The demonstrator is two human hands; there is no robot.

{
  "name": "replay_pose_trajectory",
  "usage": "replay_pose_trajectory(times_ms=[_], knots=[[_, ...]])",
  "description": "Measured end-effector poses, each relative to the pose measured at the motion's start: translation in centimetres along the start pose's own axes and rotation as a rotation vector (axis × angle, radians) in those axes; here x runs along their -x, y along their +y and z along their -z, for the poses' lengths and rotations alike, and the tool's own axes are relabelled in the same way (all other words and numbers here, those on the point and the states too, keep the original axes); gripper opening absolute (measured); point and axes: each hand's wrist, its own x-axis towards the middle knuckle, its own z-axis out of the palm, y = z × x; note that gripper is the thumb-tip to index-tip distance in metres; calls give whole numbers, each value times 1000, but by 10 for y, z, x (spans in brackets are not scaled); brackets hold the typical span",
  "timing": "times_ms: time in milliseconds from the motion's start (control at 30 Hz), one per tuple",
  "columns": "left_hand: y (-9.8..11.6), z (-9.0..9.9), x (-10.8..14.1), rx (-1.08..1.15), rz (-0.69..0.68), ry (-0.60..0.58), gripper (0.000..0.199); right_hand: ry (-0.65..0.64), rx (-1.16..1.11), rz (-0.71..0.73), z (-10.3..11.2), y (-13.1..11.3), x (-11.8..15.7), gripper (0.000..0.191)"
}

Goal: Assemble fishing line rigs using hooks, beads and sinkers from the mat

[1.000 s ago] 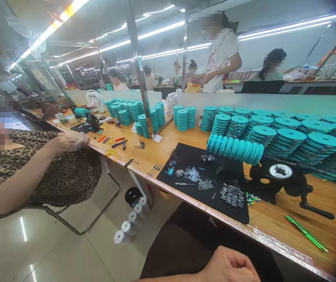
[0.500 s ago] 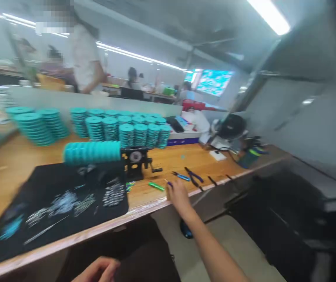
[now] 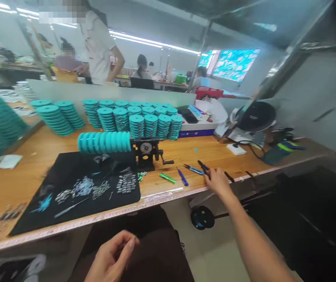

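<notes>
My right hand (image 3: pixel 218 181) is at the table's front edge, its fingers closed on dark-handled pliers (image 3: pixel 203 167) that lie on the wood. Left of it lie blue-handled tweezers or cutters (image 3: pixel 194 169), a blue pen-like tool (image 3: pixel 182 177) and a green tool (image 3: pixel 167 178). Over my lap is my left hand (image 3: pixel 113 252), thumb and forefinger pressed together; whether something small is between them I cannot make out. A black winder with a crank (image 3: pixel 146 150) holds a row of teal spools (image 3: pixel 105 142).
A black mat (image 3: pixel 76 166) carries small metal parts, beads and a thin rod. Stacks of teal spools (image 3: pixel 136 126) line the back. A white power socket (image 3: pixel 236 149) and a black round object (image 3: pixel 256 116) stand right. People are beyond the divider.
My right hand has moved right from the blue pen-like tool to the dark pliers. That tool now lies free on the table. My left hand has come further into view.
</notes>
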Motion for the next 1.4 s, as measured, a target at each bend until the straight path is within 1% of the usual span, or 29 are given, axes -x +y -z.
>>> replay_pose_trajectory(times_ms=[100, 167, 233, 267, 333, 367, 433, 467, 500, 533, 567, 633, 700, 767, 833, 933, 1133, 1200, 1267, 1333, 1367, 1400], knots=[[15, 0, -1, -78, -52, 13, 45, -12, -88, 36, -5, 5, -13, 13], [19, 0, 0, -107, -53, 25, 45, 10, -185, 34, -3, 4, -16, 20], [21, 2, 2, -113, -44, 23, 45, 26, -317, 37, 2, 1, -8, 30], [21, 4, 2, -107, -37, 12, 44, 22, -392, 48, 4, -3, 1, 39], [21, 8, 2, -67, -9, -27, 43, -12, -539, 97, 7, -14, 29, 56], [20, 9, 2, -32, 10, -55, 42, -43, -618, 127, 8, -22, 48, 59], [19, 11, 1, 54, 42, -106, 43, -135, -800, 194, 9, -44, 88, 54], [19, 11, 1, 93, 49, -123, 43, -240, -1038, 216, 10, -56, 109, 48], [19, 11, 1, 118, 49, -133, 43, -381, -1213, 245, 12, -70, 128, 44], [20, 11, 1, 128, 40, -133, 42, -480, -1291, 281, 14, -83, 144, 41], [21, 11, 2, 123, 26, -125, 42, -557, -1296, 336, 17, -96, 159, 38], [22, 12, 4, 90, -1, -103, 39, -651, -1249, 440, 23, -117, 179, 33], [23, 13, 6, 65, -21, -98, 38, -703, -1215, 524, 28, -130, 191, 30], [23, 14, 8, 63, -30, -128, 36, -734, -1202, 579, 29, -138, 197, 28], [22, 15, 9, 67, -43, -159, 36, -744, -1171, 605, 28, -142, 200, 25], [19, 16, 10, 48, -57, -172, 37, -744, -1111, 611, 26, -146, 202, 25], [13, 15, 6, -63, -71, -132, 39, -640, -1047, 653, 18, -146, 205, 25], [11, 13, 6, -116, -92, -112, 38, -607, -1067, 635, 10, -145, 210, 27], [7, 8, 7, -198, -159, -62, 35, -560, -1139, 575, -3, -148, 221, 34], [-1, 0, 7, -284, -281, 34, 30, -552, -1266, 449, -18, -154, 236, 44], [-7, -5, 6, -318, -345, 89, 27, -589, -1342, 358, -24, -158, 243, 47], [-13, -10, 6, -347, -398, 137, 25, -653, -1412, 256, -30, -162, 250, 49]])
